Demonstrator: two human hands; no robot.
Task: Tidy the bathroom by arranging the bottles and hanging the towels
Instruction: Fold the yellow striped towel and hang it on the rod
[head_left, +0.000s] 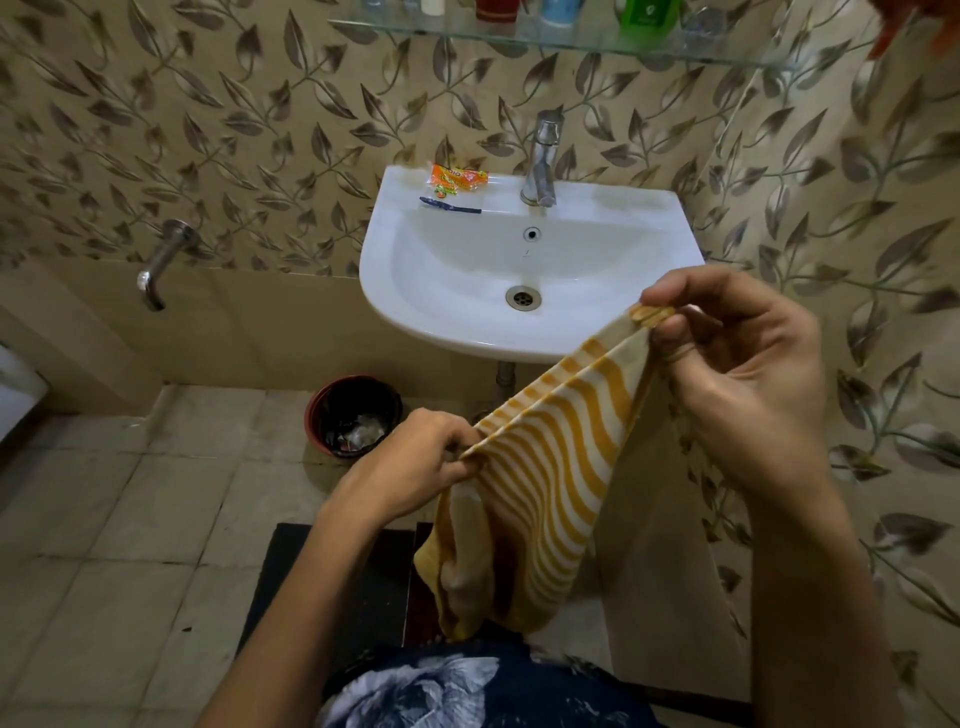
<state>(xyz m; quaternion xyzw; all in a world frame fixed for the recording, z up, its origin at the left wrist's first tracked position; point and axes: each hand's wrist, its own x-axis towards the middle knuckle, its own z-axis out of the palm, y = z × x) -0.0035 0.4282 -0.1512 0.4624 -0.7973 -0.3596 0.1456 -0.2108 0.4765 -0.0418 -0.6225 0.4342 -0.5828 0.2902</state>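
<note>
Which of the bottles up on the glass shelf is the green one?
The green bottle stands second from the right on the glass shelf, right of the light blue bottle and left of a clear container. No other is green.

The towel (540, 483) stretches between my left hand (415, 467) and right hand (737, 374). Beyond both hands sits the basin (623, 322), shelf (519, 39) above it, bin (355, 415) beyond my left hand.

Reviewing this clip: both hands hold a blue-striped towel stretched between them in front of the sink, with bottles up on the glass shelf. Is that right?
Not quite: the towel is yellow-and-white striped, not blue. The head view shows it. The rest stands: the left hand and right hand each pinch an end, stretching it in front of the sink, with bottles on the glass shelf.
</note>
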